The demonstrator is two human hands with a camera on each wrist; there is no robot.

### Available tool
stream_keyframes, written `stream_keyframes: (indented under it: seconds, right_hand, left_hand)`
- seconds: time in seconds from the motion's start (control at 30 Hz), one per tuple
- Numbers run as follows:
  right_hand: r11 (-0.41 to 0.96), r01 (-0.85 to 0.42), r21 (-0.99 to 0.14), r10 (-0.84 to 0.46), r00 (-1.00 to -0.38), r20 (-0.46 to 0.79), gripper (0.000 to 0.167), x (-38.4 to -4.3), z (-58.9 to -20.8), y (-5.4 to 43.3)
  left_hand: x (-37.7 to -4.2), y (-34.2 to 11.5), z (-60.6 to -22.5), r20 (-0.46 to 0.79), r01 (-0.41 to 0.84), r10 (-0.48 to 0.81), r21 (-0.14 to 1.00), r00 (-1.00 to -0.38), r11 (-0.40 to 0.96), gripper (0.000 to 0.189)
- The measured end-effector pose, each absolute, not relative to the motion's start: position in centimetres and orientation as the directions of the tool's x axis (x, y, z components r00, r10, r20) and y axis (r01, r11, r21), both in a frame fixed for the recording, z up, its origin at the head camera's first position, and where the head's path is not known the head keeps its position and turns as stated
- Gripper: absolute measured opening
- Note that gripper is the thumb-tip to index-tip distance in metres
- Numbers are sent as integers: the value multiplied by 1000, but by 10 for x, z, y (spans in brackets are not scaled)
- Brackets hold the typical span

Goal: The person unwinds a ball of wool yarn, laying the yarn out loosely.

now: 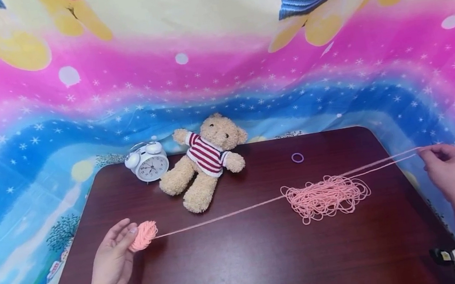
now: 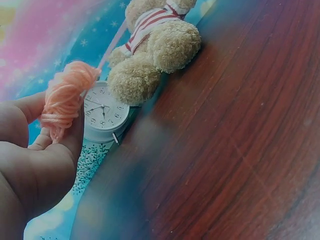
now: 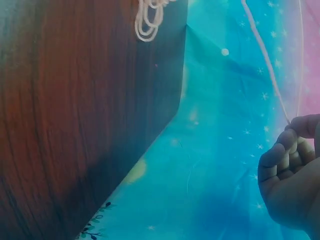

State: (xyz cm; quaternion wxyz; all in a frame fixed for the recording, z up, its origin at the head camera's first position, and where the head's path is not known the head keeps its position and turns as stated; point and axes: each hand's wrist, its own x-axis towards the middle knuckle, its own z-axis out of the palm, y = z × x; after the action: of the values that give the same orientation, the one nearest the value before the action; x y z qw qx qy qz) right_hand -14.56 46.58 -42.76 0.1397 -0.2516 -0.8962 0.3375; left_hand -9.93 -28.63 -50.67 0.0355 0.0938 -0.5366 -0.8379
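My left hand (image 1: 113, 254) holds a small ball of pink yarn (image 1: 144, 236) between thumb and fingers above the table's left side. In the left wrist view the wound ball (image 2: 69, 95) sits in the grip. A strand runs from it, nearly straight, to a loose heap of looped pink yarn (image 1: 326, 197) on the table's right half. Out past the right edge, my right hand (image 1: 453, 170) pinches the yarn with thumb and fingertips. Two lengths of strand (image 3: 267, 62) lead from that pinch back toward the heap.
A teddy bear (image 1: 208, 156) in a striped shirt lies at the back of the dark wooden table (image 1: 233, 268). Left of it stands a white alarm clock (image 1: 150, 164). A purple ring (image 1: 297, 158) lies behind the yarn heap. Printed cloth (image 1: 220, 77) hangs around the table.
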Motion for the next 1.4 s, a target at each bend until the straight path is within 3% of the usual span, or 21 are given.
stream_keyframes:
  seconds: [0.1,0.23,0.77,0.97,1.4]
  right_hand:
    - [709,300,-638,469,-877,109,34,-145,-432,461]
    - [786,219,-578,367,-918,151,43,-144,-442,450]
    - [856,-140,-497,-1,-963,269,11,-142,-475,350]
    - [853,-188,-487,-78,-968,237,9,-143,-480,319]
    - [824,-348,-447,-235,-928,288,10,-146,-485,257]
  left_hand:
    - [-99,-285,-507,-116,-46,-142,905,-983,-423,29]
    - [-100,-281,-508,-130,-63,-131,905,-983,-420,25]
    - [-105,-259,-506,-166,-110,-118,917,-979,-382,16]
    - [-107,-247,-505,-160,-120,-72,915,-984,-386,11]
    - [-111,-219,-497,-138,-116,-47,940,-989,-322,25]
